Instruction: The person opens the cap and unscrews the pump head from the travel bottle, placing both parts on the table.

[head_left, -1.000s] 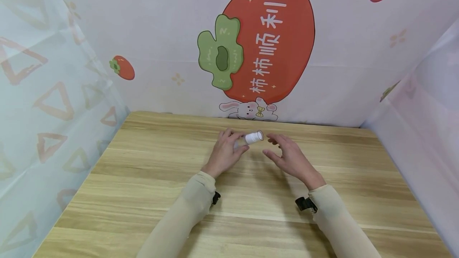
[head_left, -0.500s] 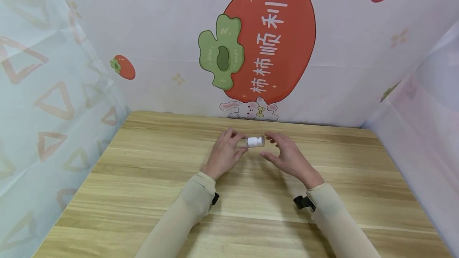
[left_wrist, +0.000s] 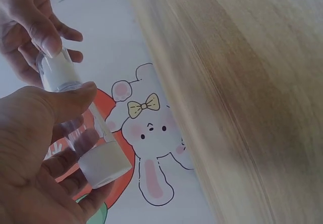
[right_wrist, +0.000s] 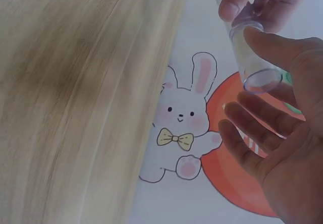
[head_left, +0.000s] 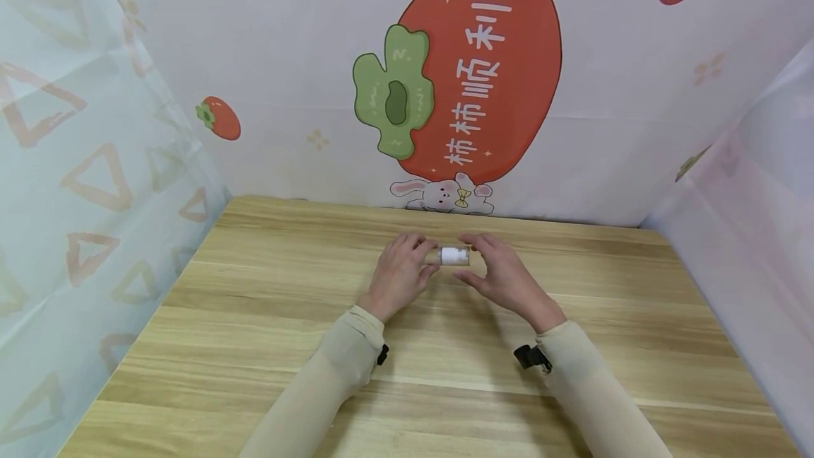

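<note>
My left hand grips a small clear bottle, held sideways above the table with its capped end towards the right. In the left wrist view, a white base sticks out below the left thumb and fingers. A clear cap covers a white part at the other end. My right hand is spread around that cap, thumb on the near side and fingers on the far side. From the right wrist, its fingers look loosely extended, and whether the thumb touches the cap is unclear.
A wood-grain table lies under both hands. Behind it rises a white printed backdrop with a large red persimmon and a rabbit. Sheets hang along the left and right sides. Black straps sit at the wrists.
The bottle has turned from slanting up to nearly level, its capped end pointing right. My right hand has moved left, closer around the cap. My left hand keeps its hold.
</note>
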`<state>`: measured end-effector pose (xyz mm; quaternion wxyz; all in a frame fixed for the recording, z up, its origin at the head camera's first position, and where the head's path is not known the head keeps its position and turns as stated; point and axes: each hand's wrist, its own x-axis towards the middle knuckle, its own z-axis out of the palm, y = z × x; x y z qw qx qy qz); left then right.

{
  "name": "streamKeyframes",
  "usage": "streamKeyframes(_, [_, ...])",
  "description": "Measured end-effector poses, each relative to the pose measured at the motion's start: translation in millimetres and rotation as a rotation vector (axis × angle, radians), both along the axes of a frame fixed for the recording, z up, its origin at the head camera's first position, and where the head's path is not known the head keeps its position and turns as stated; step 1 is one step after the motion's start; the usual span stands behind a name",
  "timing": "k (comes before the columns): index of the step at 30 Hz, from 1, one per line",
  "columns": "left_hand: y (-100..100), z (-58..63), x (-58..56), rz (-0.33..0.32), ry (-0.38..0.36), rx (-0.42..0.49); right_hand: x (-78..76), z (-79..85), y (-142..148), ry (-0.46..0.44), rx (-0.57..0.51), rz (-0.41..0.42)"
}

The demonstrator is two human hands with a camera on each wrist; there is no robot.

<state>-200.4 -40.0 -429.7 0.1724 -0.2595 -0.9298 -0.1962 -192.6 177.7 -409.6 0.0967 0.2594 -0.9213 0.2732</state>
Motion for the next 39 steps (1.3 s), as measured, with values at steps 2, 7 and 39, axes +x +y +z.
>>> streamKeyframes(2, [0.3, 0.3, 0.7, 0.001, 0.014, -0.011, -0.5, 0.3, -2.4, 0.023, 0.016, 0.01])
streamKeyframes(7, [1.1, 0.7, 2.0, 0.006, 0.043, -0.051, -1.1, 0.9, -7.6, 0.084, 0.065, 0.041])
streamKeyframes(39, [-1.1, -0.1, 3.2, -0.025, 0.131, -0.16, 4.2, -4.3, -17.7, 0.179, 0.08, -0.003])
